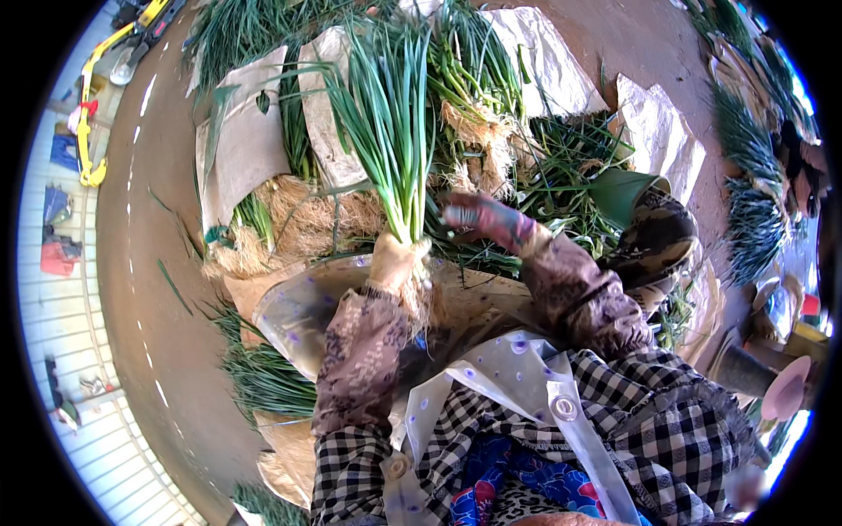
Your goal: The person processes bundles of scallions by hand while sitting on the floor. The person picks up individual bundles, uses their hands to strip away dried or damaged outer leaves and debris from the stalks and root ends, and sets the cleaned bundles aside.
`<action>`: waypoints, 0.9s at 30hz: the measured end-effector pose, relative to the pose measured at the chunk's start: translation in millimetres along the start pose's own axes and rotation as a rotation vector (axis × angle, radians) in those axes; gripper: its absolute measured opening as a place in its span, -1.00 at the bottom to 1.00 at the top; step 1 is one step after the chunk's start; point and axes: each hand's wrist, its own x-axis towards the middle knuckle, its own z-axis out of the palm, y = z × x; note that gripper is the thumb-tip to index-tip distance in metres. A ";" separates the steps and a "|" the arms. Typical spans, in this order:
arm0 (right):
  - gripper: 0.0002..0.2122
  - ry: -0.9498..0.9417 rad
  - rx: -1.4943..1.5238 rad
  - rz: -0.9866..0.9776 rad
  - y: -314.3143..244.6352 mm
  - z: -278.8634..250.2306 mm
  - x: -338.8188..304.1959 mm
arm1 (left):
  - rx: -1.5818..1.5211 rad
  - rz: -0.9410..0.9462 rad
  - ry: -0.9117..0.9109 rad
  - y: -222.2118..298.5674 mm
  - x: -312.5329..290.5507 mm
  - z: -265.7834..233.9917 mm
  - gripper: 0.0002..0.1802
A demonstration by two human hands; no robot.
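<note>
My left hand [397, 261], in a pale glove, is closed round the lower stems of a bunch of green onions [405, 188]. Their long green leaves point away from me, and stringy roots [423, 302] hang below the fist. To the right, my right hand [491, 221], in a dark patterned glove, reaches left toward the stems with its fingers stretched out. It is slightly blurred and seems to hold nothing. Under and beyond it lie loose green leaves [570, 175]. More onions with tan roots [487, 131] lie just past my hands.
Rooty bundles [303, 215] lie at the left under pale sacking [250, 131]. White sheets [548, 57] cover part of the far pile. A clear spotted plastic apron [303, 302] spreads over my lap. More onions [263, 377] lie at my left, and others [754, 210] far right.
</note>
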 end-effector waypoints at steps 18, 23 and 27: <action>-0.77 0.260 0.856 -0.418 -17.8 -149.3 22.0 | 0.947 -0.168 0.157 91.4 -228.3 -123.8 -0.70; -0.87 0.758 0.921 -0.403 49.8 -362.0 -47.5 | 0.637 -0.298 0.128 48.2 -199.7 -193.0 -0.64; -0.81 0.377 0.515 -0.566 50.8 -327.2 -35.3 | 0.398 -0.386 0.178 30.9 -251.6 -183.9 -0.65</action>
